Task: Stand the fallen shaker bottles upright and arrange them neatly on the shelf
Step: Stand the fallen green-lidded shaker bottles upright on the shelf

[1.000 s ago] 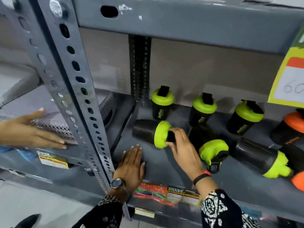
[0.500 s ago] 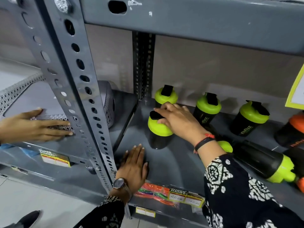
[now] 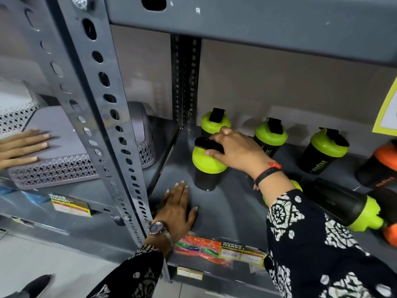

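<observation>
A black shaker bottle with a lime-green lid (image 3: pixel 205 166) stands upright near the left end of the grey shelf (image 3: pixel 234 203). My right hand (image 3: pixel 236 150) grips its lid from above. My left hand (image 3: pixel 176 208) lies flat on the shelf just in front of it, fingers spread, holding nothing. Three more green-lidded shakers stand upright along the back: one (image 3: pixel 213 122) right behind the held bottle, one (image 3: pixel 270 134) and another (image 3: pixel 324 151). A fallen green-lidded shaker (image 3: pixel 341 203) lies on its side at the right. Another green lid (image 3: pixel 297 184) peeks out behind my right forearm.
Orange-lidded shakers (image 3: pixel 382 162) sit at the far right, one low at the edge (image 3: pixel 391 233). A perforated steel upright (image 3: pixel 101 117) stands left of my left hand. Another person's hand (image 3: pixel 19 147) rests on a grey mesh basket (image 3: pixel 71 166) on the neighbouring shelf. Price labels (image 3: pixel 240 252) line the front edge.
My right hand took the fallen green-lidded shaker, tipped it upright and set it on the shelf in front of the back-left bottle. My left hand stayed flat on the shelf.
</observation>
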The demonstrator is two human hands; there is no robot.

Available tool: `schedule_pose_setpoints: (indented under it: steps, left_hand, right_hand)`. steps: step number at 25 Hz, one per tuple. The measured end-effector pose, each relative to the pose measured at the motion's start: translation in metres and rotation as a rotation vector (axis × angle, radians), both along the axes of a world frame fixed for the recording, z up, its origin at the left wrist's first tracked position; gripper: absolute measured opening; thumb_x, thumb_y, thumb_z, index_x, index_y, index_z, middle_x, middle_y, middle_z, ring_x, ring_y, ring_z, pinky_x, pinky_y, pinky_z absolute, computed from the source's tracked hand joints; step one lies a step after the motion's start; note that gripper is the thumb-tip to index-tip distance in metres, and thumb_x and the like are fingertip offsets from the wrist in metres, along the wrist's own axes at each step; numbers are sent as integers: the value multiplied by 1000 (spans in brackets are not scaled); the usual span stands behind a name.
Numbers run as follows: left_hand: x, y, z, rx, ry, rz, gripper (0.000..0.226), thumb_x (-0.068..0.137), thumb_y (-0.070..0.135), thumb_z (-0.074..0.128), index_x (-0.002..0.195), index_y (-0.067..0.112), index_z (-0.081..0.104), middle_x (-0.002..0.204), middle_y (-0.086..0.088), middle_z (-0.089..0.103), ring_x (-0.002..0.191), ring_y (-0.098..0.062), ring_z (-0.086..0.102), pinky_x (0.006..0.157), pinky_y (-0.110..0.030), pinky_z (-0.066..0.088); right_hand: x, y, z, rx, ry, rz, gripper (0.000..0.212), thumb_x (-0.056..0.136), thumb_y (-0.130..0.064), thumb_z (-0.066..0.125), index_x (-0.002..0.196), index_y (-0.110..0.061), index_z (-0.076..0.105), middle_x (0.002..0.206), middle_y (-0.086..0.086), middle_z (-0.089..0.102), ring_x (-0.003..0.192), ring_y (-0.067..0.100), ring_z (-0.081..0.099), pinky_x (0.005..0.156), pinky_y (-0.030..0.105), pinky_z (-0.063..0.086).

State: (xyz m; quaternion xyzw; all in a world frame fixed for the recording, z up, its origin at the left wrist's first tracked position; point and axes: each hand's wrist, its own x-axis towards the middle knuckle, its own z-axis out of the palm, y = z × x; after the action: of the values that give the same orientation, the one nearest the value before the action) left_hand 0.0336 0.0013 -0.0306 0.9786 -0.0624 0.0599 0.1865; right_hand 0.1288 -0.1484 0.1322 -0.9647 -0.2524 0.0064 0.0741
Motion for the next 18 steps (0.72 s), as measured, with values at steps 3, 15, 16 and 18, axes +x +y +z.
schedule_pose_setpoints:
  steps: [3, 15, 16, 18]
  left_hand:
    - [0, 0, 1, -21, -18, -2, 61, 92, 35, 39, 140, 6, 15, 154, -13, 12, 142, -25, 10, 116, -35, 1]
    - [1, -1, -4, 12, -3, -14, 61, 93, 36, 34, 141, 7, 10, 155, -12, 7, 143, -24, 5, 111, -30, -8]
    - [1, -1, -2, 7, 5, -6, 60, 94, 35, 34, 141, 6, 11, 154, -13, 9, 142, -24, 7, 112, -31, -6]
    - [-6, -4, 7, 22, -21, 0, 58, 92, 36, 32, 137, 1, 23, 149, -19, 26, 138, -30, 25, 114, -39, 13]
  right_hand:
    - [0, 5, 1, 1, 6, -91, 59, 86, -46, 50, 136, -20, 35, 131, 15, 51, 119, 35, 48, 89, 40, 45]
    - [-4, 35, -3, 185, 28, -397, 37, 85, -38, 54, 93, -3, 60, 103, 17, 63, 96, 36, 59, 65, 30, 37]
    - [-4, 35, -2, 195, 49, -397, 39, 86, -41, 54, 87, -3, 59, 98, 17, 63, 96, 35, 59, 65, 30, 37]
    - [-12, 29, 0, 242, 56, -412, 49, 86, -51, 49, 70, -5, 52, 79, 14, 58, 91, 35, 60, 62, 31, 36]
